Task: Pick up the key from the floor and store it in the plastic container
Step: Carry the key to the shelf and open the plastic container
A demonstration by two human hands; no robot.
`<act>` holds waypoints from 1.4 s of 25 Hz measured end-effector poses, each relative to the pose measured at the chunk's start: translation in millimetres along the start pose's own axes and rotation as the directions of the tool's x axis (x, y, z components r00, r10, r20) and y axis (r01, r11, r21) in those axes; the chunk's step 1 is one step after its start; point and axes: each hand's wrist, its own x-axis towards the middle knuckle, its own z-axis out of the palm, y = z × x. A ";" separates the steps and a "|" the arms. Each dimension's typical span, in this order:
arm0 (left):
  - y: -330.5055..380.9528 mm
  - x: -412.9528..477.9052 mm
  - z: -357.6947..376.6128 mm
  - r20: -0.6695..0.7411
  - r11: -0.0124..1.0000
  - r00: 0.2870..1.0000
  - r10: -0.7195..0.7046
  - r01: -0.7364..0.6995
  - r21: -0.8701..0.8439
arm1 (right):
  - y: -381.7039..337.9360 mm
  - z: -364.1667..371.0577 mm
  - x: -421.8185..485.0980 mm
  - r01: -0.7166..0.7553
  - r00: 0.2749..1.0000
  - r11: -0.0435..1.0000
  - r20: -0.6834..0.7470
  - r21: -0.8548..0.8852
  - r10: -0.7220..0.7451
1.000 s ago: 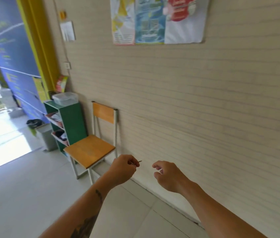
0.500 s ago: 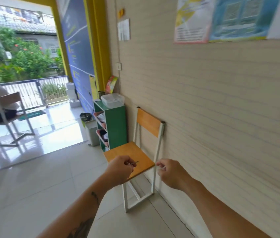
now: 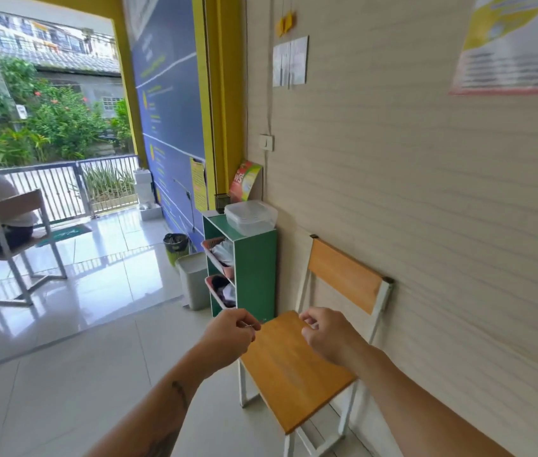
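Note:
My left hand is closed around a small metal key, whose thin tip pokes out from between thumb and fingers. My right hand hovers beside it over the chair seat, fingers curled, holding nothing. The clear plastic container, lid on, sits on top of the green shelf unit against the wall, well ahead of and above both hands.
A wooden chair with a white metal frame stands by the wall under my hands. A grey bin and a black-and-green basket stand left of the shelf. A person sits on a chair at far left.
The view has swung left and moved along the wall; the shelf, container and chair are now closer. My left hand still holds the key, and both hands stay in front of me.

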 end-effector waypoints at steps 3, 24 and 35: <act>-17.1 49.7 -59.1 -0.015 1.000 1.000 0.021 -0.021 0.023 | -42.8 25.3 59.3 -0.001 1.000 1.000 -0.009 0.008 0.001; -79.1 492.0 -225.7 -0.061 0.999 0.998 0.002 0.000 0.032 | -156.9 72.6 538.1 0.104 0.994 0.993 -0.006 -0.059 -0.105; -140.8 754.4 -267.9 0.086 0.989 0.991 0.105 -0.113 0.092 | -161.8 139.6 740.6 -0.086 0.983 0.986 -0.171 -0.143 0.061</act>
